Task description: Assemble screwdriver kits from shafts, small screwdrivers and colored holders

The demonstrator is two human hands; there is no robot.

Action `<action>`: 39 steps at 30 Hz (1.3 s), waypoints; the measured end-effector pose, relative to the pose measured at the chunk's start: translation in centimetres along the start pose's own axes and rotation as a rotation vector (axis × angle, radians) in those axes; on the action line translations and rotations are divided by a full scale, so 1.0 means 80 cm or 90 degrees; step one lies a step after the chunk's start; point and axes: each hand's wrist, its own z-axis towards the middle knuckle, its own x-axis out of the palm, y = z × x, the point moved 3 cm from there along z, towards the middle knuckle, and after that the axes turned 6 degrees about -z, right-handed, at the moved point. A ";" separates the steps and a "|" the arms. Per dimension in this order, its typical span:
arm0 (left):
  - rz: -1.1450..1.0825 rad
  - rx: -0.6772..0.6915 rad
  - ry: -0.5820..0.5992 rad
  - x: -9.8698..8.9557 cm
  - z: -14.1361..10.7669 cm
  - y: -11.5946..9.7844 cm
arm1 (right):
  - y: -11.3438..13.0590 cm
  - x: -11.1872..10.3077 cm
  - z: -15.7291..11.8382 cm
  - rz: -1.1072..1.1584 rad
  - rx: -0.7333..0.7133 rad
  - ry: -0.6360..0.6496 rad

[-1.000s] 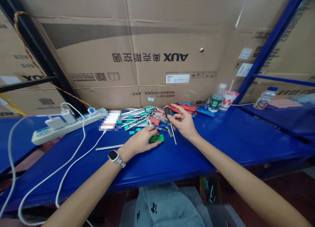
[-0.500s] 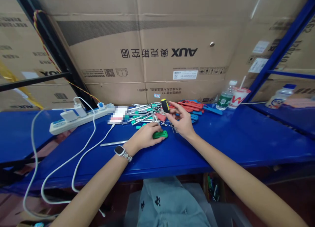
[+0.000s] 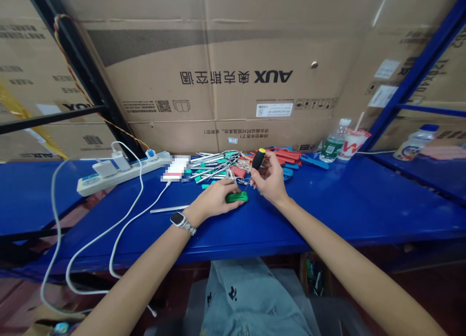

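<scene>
My left hand point(image 3: 217, 197) is closed around a green plastic handle point(image 3: 236, 197), pressing it down on the blue table point(image 3: 327, 205). A thin metal rod point(image 3: 168, 210) sticks out to the left from behind my left wrist; whether it joins the green handle is hidden. In my right hand point(image 3: 271, 179) is a screwdriver point(image 3: 258, 159) with a black and yellow handle, gripped between thumb and fingers. It stands tilted, its thin shaft reaching down to the right end of the green handle. Just behind both hands lies a pile of metal rods with green parts point(image 3: 209, 168).
Red handles point(image 3: 287, 155) and blue pieces point(image 3: 315, 161) lie at the back. A power strip point(image 3: 120, 173) with white cables is on the left. A bottle point(image 3: 333, 142) and a paper cup point(image 3: 353, 144) stand at the back right, before a large cardboard box point(image 3: 218, 49).
The screwdriver has swung from pointing its handle toward the left to a steeper tilt, tip down at the green handle. My left hand stays on the green handle.
</scene>
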 end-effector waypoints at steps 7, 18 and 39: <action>0.006 -0.002 -0.001 0.000 0.000 0.001 | -0.002 0.004 0.000 0.017 -0.043 0.010; -0.002 -0.010 -0.001 0.001 0.000 0.002 | 0.005 0.005 -0.002 -0.018 -0.035 0.044; -0.009 0.007 -0.007 0.002 -0.003 0.002 | 0.008 0.002 0.004 0.039 0.003 0.230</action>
